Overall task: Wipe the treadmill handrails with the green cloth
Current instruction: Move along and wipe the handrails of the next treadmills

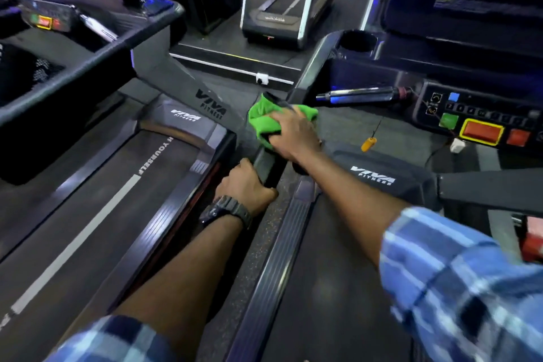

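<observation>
Head view, looking down between two treadmills. Black handrail (269, 166) of the right-hand treadmill running as a long bar from near the lower centre up and away toward its console corner beside the cup holder (357, 40). Green cloth (264, 122) wrapped over the far stretch of that rail, pressed there by the right hand (291, 134), fingers curled down over cloth and bar together. Left hand (245, 186), wristwatch (226, 210) on its wrist, gripping the bare rail just below, close to the right hand but not touching it (steadying, by the look of it). Long axis of the rail in line with both forearms, so the wipe likely to travel along it, either up toward the console end or back toward the left hand; left hand in the way of a downward stroke. Chrome pulse grip (364, 95) and control panel (476, 123) with red stop button to the right of the cloth, well apart. Orange safety clip (368, 144) dangling on its cord near the right wrist. Neighbouring treadmill's belt (97, 200) along the left edge.
</observation>
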